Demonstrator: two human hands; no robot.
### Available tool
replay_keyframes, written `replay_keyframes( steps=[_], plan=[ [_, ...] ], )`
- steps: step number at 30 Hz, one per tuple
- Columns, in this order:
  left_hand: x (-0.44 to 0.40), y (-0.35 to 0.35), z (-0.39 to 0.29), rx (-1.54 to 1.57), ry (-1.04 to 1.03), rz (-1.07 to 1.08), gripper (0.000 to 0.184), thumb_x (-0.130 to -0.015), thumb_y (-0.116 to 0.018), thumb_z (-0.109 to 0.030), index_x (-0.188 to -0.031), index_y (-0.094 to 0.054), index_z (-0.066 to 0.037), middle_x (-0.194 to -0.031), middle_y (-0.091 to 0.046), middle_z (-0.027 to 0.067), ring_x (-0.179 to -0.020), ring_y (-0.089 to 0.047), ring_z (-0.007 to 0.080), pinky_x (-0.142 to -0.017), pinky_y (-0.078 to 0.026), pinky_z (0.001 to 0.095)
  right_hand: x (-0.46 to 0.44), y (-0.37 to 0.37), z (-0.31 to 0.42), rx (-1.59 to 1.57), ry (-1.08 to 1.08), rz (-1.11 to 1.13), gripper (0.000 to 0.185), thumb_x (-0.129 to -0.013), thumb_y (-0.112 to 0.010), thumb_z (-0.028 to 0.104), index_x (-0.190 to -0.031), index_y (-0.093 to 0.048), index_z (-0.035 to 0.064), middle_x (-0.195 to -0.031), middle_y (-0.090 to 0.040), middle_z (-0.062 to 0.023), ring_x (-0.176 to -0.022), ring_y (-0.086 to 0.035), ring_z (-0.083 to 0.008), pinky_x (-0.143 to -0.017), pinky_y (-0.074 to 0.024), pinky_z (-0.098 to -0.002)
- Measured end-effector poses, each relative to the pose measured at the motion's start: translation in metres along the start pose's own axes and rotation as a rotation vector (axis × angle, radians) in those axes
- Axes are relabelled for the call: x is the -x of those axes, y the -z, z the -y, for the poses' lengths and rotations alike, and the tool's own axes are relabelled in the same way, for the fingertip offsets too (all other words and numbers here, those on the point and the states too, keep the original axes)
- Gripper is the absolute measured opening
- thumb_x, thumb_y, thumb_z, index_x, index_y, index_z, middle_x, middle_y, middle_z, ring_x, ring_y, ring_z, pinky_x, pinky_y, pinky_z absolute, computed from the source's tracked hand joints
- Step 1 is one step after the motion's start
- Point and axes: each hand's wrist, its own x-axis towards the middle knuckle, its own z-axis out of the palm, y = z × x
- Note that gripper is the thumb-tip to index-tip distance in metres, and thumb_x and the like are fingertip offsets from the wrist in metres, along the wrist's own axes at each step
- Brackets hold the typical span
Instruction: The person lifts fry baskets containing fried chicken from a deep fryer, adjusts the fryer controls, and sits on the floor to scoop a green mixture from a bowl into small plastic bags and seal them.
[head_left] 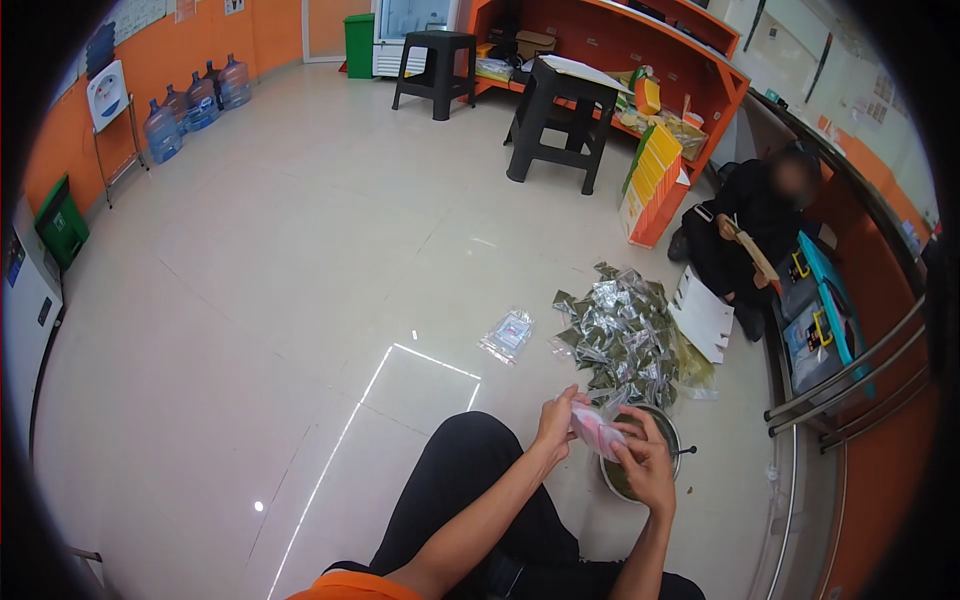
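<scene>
Head view: left hand [556, 424] and right hand [649, 467] grip a pinkish, pliable plastic pouch [597, 434] near a round bowl [675, 427].

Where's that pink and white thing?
In the head view, the pink and white thing is right of centre, held between left hand and right hand, just below the heap of green packets.

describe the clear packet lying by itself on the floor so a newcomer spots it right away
On the pale tiled floor, find the big heap of small green-filled packets. Just left of that heap in the picture lies the flat clear packet. Unlike its heaped neighbours, it lies apart on bare tile and looks pale bluish-white, with no green showing.
</scene>
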Motion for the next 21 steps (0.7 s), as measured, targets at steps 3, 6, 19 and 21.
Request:
replay_keyframes(
  steps=[3, 6, 19, 21],
  plan=[
    [0.003, -0.002, -0.002, -0.015, 0.015, -0.007, 0.043, -0.095, -0.052, -0.042, -0.115, -0.061, -0.005, -0.111, -0.065, 0.0081, -0.101, -0.059, 0.0220, -0.083, -0.047, 0.0450, -0.006, 0.005, 0.011, 0.322, 0.105, -0.007, 0.013, -0.079, -0.066, -0.004, -0.091, -0.071, -0.0064, -0.133, -0.052, -0.0160, -0.107, -0.063, -0.0271, -0.090, -0.0511, -0.0366],
    [0.001, -0.002, 0.000, -0.046, -0.002, -0.003, 0.043, -0.095, -0.052, -0.043, -0.114, -0.061, -0.005, -0.111, -0.065, 0.0077, -0.101, -0.059, 0.0218, -0.083, -0.046, 0.0450, -0.010, 0.001, 0.019, 0.484, 0.135, -0.010, 0.015, -0.080, -0.065, -0.004, -0.094, -0.071, -0.0060, -0.132, -0.052, -0.0161, -0.107, -0.062, -0.0282, -0.090, -0.0512, -0.0374],
    [0.004, -0.006, -0.002, 0.033, 0.041, 0.023, 0.042, -0.095, -0.050, -0.044, -0.110, -0.062, -0.007, -0.106, -0.064, 0.0069, -0.104, -0.056, 0.0225, -0.086, -0.042, 0.0482, -0.022, 0.016, 0.023, 0.328, 0.160, 0.088, 0.014, -0.082, -0.064, -0.004, -0.094, -0.071, -0.0057, -0.128, -0.055, -0.0151, -0.103, -0.063, -0.0274, -0.089, -0.0505, -0.0365],
    [0.003, -0.007, -0.001, 0.037, 0.044, 0.015, 0.041, -0.095, -0.051, -0.045, -0.109, -0.063, -0.008, -0.106, -0.064, 0.0071, -0.103, -0.056, 0.0222, -0.085, -0.042, 0.0476, -0.021, 0.015, 0.025, 0.420, 0.167, 0.047, 0.014, -0.082, -0.063, -0.005, -0.093, -0.070, -0.0062, -0.128, -0.056, -0.0155, -0.103, -0.063, -0.0275, -0.088, -0.0511, -0.0362]
  ],
)
